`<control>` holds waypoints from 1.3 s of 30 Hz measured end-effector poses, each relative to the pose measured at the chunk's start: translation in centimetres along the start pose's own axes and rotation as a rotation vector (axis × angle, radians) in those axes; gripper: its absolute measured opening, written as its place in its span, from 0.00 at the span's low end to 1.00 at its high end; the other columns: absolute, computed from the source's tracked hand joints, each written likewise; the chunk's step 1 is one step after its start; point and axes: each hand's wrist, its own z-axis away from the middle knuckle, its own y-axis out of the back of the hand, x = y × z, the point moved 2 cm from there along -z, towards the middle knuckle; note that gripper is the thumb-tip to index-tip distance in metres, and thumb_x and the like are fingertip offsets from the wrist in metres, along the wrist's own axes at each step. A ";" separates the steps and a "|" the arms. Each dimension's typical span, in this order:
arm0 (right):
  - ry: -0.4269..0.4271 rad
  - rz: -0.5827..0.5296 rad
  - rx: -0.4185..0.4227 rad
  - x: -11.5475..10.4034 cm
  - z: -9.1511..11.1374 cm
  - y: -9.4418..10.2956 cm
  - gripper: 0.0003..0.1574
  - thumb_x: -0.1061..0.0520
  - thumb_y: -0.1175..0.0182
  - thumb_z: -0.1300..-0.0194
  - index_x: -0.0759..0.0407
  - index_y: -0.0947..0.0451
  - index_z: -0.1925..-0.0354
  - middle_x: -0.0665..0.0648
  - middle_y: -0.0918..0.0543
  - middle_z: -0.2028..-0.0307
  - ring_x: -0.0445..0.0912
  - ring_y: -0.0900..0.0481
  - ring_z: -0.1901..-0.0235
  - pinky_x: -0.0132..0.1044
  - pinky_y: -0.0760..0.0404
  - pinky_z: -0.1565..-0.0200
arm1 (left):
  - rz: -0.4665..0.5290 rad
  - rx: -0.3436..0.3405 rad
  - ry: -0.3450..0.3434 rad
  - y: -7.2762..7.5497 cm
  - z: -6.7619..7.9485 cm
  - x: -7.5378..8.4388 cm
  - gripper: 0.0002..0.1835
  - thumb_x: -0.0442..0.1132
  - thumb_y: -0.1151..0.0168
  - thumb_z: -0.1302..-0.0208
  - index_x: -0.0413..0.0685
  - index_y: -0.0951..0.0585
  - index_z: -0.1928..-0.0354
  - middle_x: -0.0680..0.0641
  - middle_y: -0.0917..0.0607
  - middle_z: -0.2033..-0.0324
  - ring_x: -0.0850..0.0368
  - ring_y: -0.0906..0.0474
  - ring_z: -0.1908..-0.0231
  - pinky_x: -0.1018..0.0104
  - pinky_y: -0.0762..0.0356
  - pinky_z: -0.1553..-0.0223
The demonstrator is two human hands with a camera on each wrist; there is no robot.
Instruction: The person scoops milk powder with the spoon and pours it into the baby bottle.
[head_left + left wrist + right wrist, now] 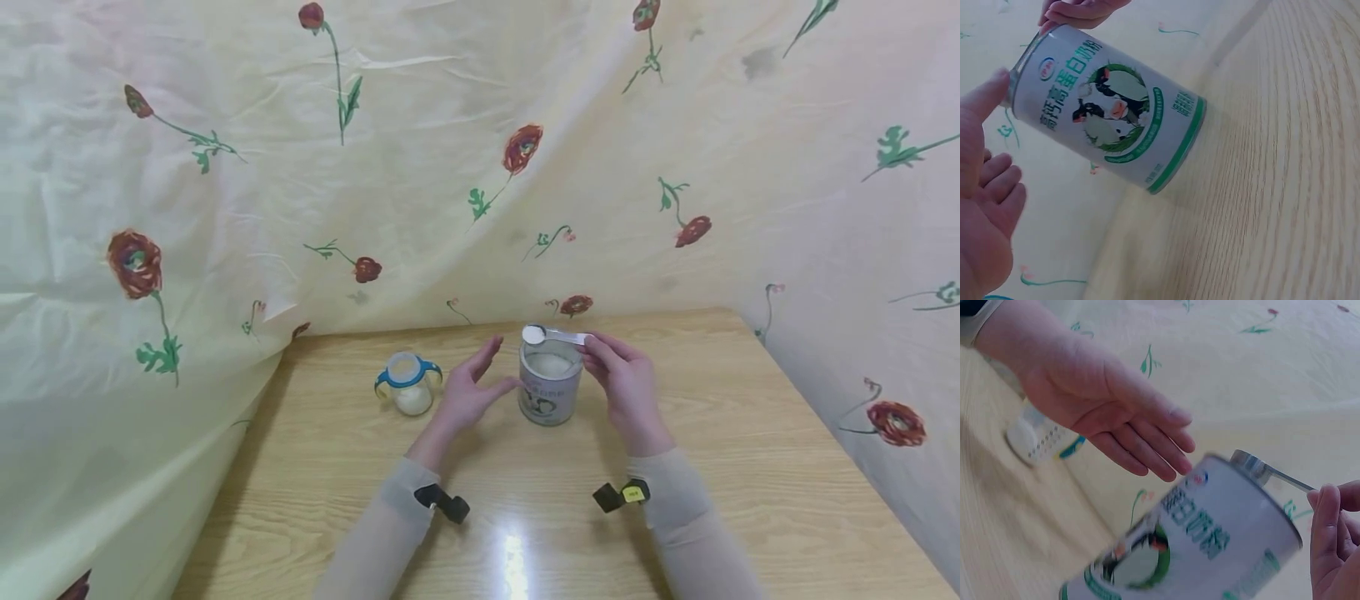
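A metal measuring spoon (564, 337) heaped with white powder lies level over the rim of a milk powder can (547, 404). My right hand (626, 379) pinches the end of its handle, just right of the can. The can stands upright without a lid, white powder showing inside; a cow and green lettering mark its side in the left wrist view. My left hand (468, 393) is at the can's left with fingers extended and spread, holding nothing. Its thumb points at the can and overlaps the rim in the left wrist view.
Left of my left hand stands a small clear baby bottle (412, 400) with blue handles and white contents. The wooden table (315, 475) meets a flower-printed cloth (420, 183) at its back edge and sides.
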 end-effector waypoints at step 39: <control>-0.049 -0.104 -0.191 4.8 2.1 -14.6 0.20 0.66 0.36 0.24 0.75 0.20 0.39 0.53 0.08 0.63 0.40 0.11 0.63 0.28 0.12 0.54 | 0.022 0.354 0.016 14.6 6.6 -4.5 0.40 0.40 0.25 0.30 0.43 0.31 0.21 0.49 0.30 0.22 0.53 0.38 0.21 0.59 0.44 0.20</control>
